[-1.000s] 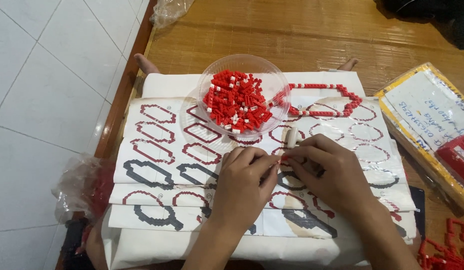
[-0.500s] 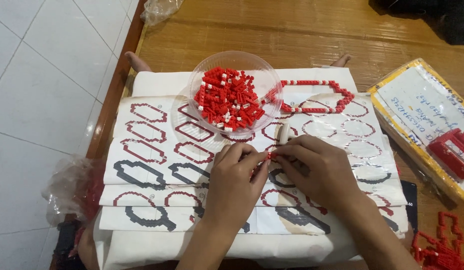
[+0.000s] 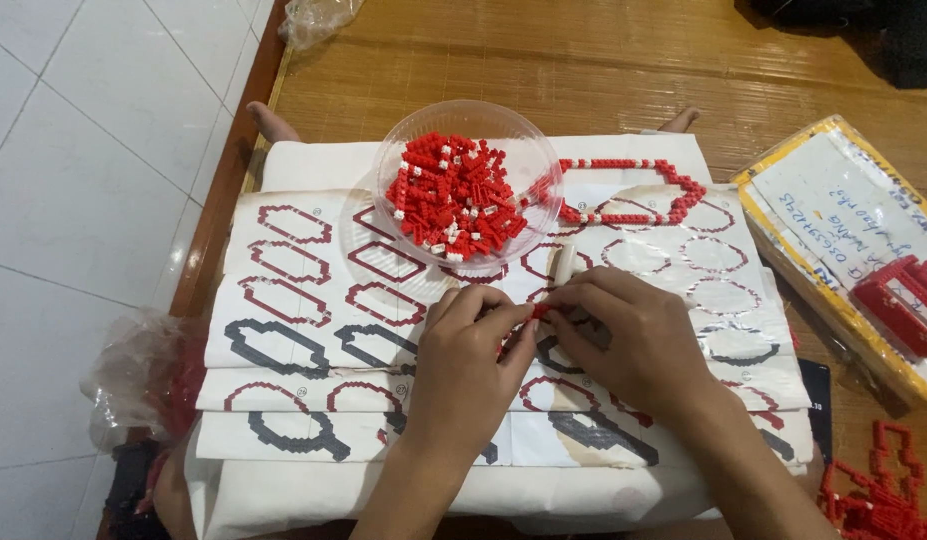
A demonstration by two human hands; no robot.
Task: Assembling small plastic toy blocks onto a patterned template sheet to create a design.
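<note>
From the head camera, the left hand (image 3: 468,350) and the right hand (image 3: 633,335) meet fingertip to fingertip over the printed pattern sheets (image 3: 303,300), both pinching one small red brick piece (image 3: 539,311) between them. Just beyond the hands stands a clear plastic bowl (image 3: 403,165) heaped with red and white bricks (image 3: 453,195), and beside it lies a finished red brick outline (image 3: 633,190). A yellow-edged box (image 3: 843,250) sits to the right on the wooden floor (image 3: 583,60).
</note>
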